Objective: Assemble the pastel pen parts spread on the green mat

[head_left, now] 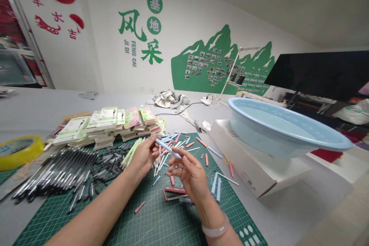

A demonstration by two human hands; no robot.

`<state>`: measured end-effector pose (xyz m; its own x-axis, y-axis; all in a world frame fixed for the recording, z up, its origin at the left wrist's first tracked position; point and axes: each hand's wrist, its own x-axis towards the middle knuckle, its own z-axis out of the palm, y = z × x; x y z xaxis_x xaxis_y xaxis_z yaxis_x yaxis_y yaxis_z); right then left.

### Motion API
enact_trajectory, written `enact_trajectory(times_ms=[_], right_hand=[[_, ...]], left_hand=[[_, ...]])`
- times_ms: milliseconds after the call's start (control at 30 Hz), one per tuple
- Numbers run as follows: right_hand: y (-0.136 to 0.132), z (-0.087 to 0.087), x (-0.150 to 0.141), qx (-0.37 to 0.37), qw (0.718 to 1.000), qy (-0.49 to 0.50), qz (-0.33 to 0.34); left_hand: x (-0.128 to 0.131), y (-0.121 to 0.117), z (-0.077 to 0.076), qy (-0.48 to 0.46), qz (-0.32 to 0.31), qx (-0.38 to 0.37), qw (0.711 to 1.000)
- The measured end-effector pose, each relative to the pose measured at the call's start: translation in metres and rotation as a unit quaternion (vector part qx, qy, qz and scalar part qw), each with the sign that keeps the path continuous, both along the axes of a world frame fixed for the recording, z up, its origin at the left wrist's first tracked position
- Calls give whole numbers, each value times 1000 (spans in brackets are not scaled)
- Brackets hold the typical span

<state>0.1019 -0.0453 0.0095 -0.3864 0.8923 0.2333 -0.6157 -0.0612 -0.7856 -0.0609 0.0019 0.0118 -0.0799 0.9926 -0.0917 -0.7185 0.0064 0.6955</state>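
A light blue pen point(165, 145) is held slantwise above the cutting mat point(157, 215). My left hand point(144, 156) pinches its upper left end between thumb and fingertips. The fingers of my right hand point(188, 169) close on its lower right end, partly hiding that tip. Below lie loose pen parts: a pink barrel point(175, 190), blue barrels point(218, 189), a small pink piece point(140, 207) and thin white tubes. Light green pen parts point(133, 153) lie just behind my left hand.
Many black pens point(62, 169) lie at left, before stacked small boxes point(106, 119). Yellow tape point(21, 152) sits at the far left. At right, a blue basin point(276, 127) rests on a white carton point(256, 169). Cloth point(170, 99) and a power strip point(205, 101) lie farther back.
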Motion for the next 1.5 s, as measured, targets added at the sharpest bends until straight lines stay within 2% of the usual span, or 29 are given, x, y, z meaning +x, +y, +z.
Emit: enact_trajectory(times_ms=[300,500,767,1033,1133,1233,1300,1367,1400,1433,1500], right_hand=[[2,-4,-1,2,1000,-8,-14],[-2,3,1,8,1000,-8,9],[3,-5,0,11,1000,-21,-18],[-1,3,5,11,998,-23,61],[-2,4,4,18,996,-37,77],[0,2,4,25,995,-64,75],[4,-2,4,18,994,-92,64],[10,-8,5,-5,992,-125,25],[13,-11,6,-18,990,-137,-13],[16,-14,7,-33,987,-146,-55],[21,-18,9,-57,980,-153,-112]], left_hand=[[4,1,-4,11,-21,10,1000],[3,-3,2,10,-24,-8,1000],[4,-7,6,62,-1,34,997],[-1,-9,11,78,2,58,995],[0,-13,13,88,-17,52,995],[-6,-15,18,147,-85,42,985],[-19,-11,24,217,-116,38,968],[-42,-1,29,329,-65,42,941],[-55,6,31,417,-22,27,908],[-68,14,31,514,12,7,857],[-90,30,28,693,35,-24,719]])
